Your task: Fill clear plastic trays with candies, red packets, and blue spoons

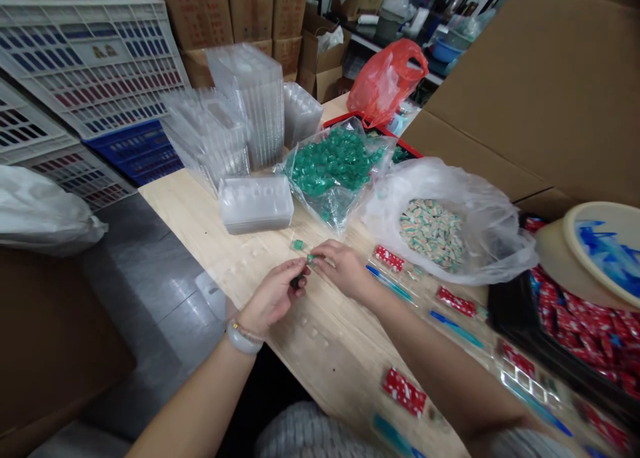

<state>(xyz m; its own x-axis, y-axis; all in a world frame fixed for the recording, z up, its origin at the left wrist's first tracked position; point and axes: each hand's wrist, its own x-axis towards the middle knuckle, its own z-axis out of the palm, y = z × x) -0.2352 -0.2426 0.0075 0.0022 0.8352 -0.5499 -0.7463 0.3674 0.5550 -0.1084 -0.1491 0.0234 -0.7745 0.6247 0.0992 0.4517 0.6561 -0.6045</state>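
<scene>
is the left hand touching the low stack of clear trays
Apart. In the head view, wooden tabletop shows between the left hand and the low stack of clear trays.

Tray stacks (257, 208) on the table (186, 208)

From far off, I see a pale wooden table (187, 208). On it I have stacks of clear trays (256, 211), a see-through bag (336, 211) of green bits (327, 158), a little green piece (298, 245), a whitish bag (480, 188) of stripy bits (430, 231), and flat clear trays (530, 386) with red packets (389, 258) and blue sticks (457, 329).
</scene>
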